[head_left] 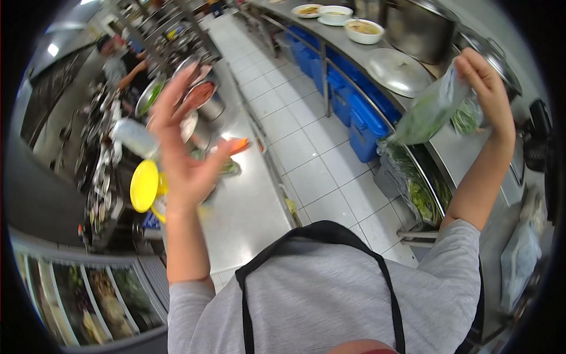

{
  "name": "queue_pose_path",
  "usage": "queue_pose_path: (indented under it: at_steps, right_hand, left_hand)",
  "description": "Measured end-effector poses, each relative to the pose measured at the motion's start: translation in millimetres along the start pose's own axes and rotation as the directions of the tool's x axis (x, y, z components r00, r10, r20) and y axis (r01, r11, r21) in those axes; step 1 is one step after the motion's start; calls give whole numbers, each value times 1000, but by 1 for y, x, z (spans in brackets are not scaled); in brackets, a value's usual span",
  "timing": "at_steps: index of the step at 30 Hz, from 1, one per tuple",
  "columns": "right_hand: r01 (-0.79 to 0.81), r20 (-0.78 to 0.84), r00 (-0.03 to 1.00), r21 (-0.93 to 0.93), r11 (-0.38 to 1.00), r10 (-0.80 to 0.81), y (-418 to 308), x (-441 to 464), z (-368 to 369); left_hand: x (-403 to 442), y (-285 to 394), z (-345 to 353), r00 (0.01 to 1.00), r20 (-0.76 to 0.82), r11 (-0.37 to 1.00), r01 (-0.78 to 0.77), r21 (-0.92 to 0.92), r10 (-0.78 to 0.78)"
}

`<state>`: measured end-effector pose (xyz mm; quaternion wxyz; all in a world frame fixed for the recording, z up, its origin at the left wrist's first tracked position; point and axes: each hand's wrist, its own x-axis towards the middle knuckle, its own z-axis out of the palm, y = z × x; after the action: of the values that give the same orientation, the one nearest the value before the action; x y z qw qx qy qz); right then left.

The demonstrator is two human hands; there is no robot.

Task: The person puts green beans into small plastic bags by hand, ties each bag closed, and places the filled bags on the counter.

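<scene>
Much space between left fingers (pixel 168 105) (right fingers (pixel 471 67) tight on bag (pixel 425 115))

It's a commercial kitchen (steel counter (pixel 236 230), stockpot (pixel 418 29)).

The bag (pixel 435 107) is thin, clear plastic, crinkled and shiny toward its top, with green leaves (pixel 421 123) showing through its lower part. It is up on the right of the scene, gripped near the top by the right hand (pixel 484 82). It slants, its full end lower and farther left than the gripped end. Whether its mouth is open or closed cannot be told.
</scene>
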<state>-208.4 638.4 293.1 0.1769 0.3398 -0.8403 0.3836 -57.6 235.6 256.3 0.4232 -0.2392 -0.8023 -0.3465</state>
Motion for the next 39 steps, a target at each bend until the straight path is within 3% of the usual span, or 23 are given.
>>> queue_pose_path:
  at_steps: [1,2,4,6,8,9,11,12,13,15,17,19,20,21,23,25,27,28,32,34,35,37,39]
  right_hand:
    - [62,70,995,72,995,-67,-21,7,26]
    - [122,147,981,19,992,-123,-43,14,50]
    - [249,252,928,123,961,-273,-77,26,101]
    - [358,284,865,225,906,-413,-110,34,145]
    - [449,235,808,350,822,-541,-135,42,182]
    - [459,240,792,372,807,-561,-149,47,194]
    - [420,308,774,403,813,-553,-175,52,216]
    - [444,321,757,388,808,-570,-184,56,226]
    - [457,317,743,402,793,-589,-192,59,235]
    - [509,283,699,447,736,-656,-208,62,250]
    - [499,311,684,460,734,-660,-217,69,256]
    - [477,288,692,505,719,-661,-218,77,261]
    - [460,310,683,521,719,-662,-220,79,259]
    - [463,312,677,524,715,-667,-224,80,261]
    - [472,327,664,515,716,-673,-230,80,266]
    - [481,331,659,504,717,-675,-240,77,273]
    - [491,334,660,486,723,-673,-242,77,277]
    - [482,323,678,483,731,-660,-241,78,279]
    - [491,307,681,482,726,-665,-226,81,286]
    - [483,324,679,478,734,-658,-223,81,294]
    - [482,337,672,478,735,-660,-222,80,296]
    - [453,360,695,453,768,-622,-224,75,291]
    - [434,378,711,427,793,-592,-224,70,286]
  left_hand:
    - [5,12,5,987,84,990,-133,-42,137]
    - [9,21,7,953,185,971,-239,-19,239]
    - [2,40,9,902,318,948,-316,28,292]
    - [-13,48,3,912,342,956,-275,103,225]
    - [-29,45,-9,936,340,990,-122,77,89]
    - [-37,41,-21,941,331,989,-108,104,68]
    - [-52,34,-48,911,386,977,71,199,-145]
    - [-57,31,-58,945,323,971,-22,238,-58]
    - [-63,30,-70,947,314,965,-17,261,-68]
    - [-75,34,-94,882,329,917,228,328,-337]
    - [-88,18,-113,911,223,887,244,391,-348]
    - [-88,16,-132,924,8,899,369,236,-381]
    - [-89,21,-140,856,30,835,496,236,-517]
    - [-85,23,-143,855,22,833,499,239,-519]
    - [-81,25,-141,970,27,907,214,362,-240]
    - [-79,25,-139,956,17,896,267,354,-292]
    - [-83,4,-137,988,142,802,-33,597,-66]
    - [-86,-1,-135,978,138,855,64,515,-157]
    - [-96,-8,-149,966,211,839,14,545,-153]
    - [-97,-7,-161,752,400,852,451,267,-524]
    - [-95,-5,-164,749,406,852,454,263,-524]
    - [-87,2,-170,782,335,787,296,541,-525]
    - [-85,15,-170,846,301,814,232,533,-439]
